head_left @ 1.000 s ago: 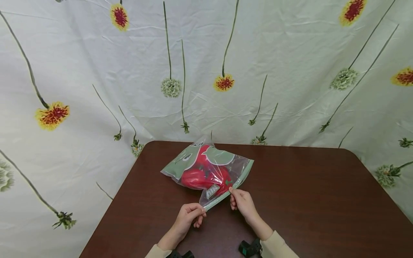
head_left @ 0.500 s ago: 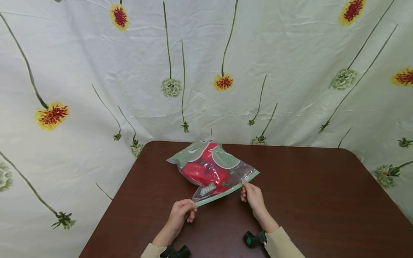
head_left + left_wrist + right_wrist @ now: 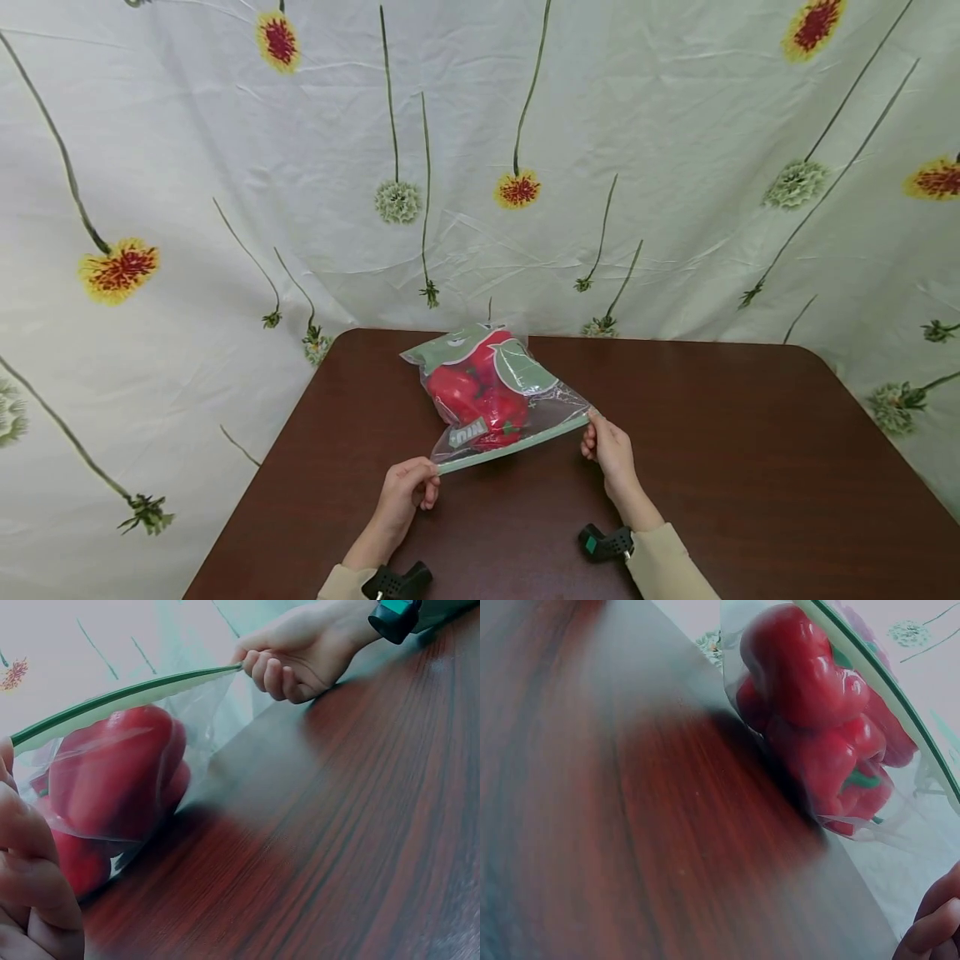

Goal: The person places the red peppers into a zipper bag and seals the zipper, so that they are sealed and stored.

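A clear plastic zip bag with green printing stands on the table, its green-edged top strip stretched between my two hands. Red bell peppers fill it; the right wrist view shows their green stems. My left hand pinches the near left corner of the strip between thumb and curled fingers. At the opposite corner, my right hand pinches the strip the same way. Seen from the left wrist, the strip runs taut between the hands above the red bell peppers. Whether the strip is sealed I cannot tell.
The dark brown wooden table extends widely to the right of the bag. Behind it hangs a pale cloth printed with flowers. Black wrist devices sit at both wrists, below beige sleeves.
Both hands have moved apart, the left toward the left and the right to the right and slightly up. The bag's top edge has turned flatter and is pulled out wide.
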`<state>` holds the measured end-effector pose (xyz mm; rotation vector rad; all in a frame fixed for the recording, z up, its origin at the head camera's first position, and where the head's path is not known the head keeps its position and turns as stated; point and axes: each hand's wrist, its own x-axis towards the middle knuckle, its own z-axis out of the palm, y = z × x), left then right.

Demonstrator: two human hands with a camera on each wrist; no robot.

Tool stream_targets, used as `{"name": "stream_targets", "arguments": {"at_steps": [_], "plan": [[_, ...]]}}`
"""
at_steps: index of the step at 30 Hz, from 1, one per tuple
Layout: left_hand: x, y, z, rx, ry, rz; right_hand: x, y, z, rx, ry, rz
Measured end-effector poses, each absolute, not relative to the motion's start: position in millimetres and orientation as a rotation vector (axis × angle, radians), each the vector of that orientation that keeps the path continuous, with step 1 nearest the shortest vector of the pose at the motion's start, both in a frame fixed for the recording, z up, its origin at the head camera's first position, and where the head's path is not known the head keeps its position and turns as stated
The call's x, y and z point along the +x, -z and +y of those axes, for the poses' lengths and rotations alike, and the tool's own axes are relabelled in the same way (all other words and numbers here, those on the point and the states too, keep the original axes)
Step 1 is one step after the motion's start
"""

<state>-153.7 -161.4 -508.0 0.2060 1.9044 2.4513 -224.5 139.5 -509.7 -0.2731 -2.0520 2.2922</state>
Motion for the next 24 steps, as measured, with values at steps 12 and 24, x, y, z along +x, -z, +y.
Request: {"name": "stream_targets", "arguments": {"at_steps": [12,24], "plan": [[-155.9,504.8,-166.4,0.276,-2.101,2.281,-218.6,502.0,153.1,-0.289,-2.251,-2.168],[-166.9,470.7,-187.5,0.228,-1.447,2.856,-215.3,475.6,176.7,-0.056,-2.055,-2.425]]}}
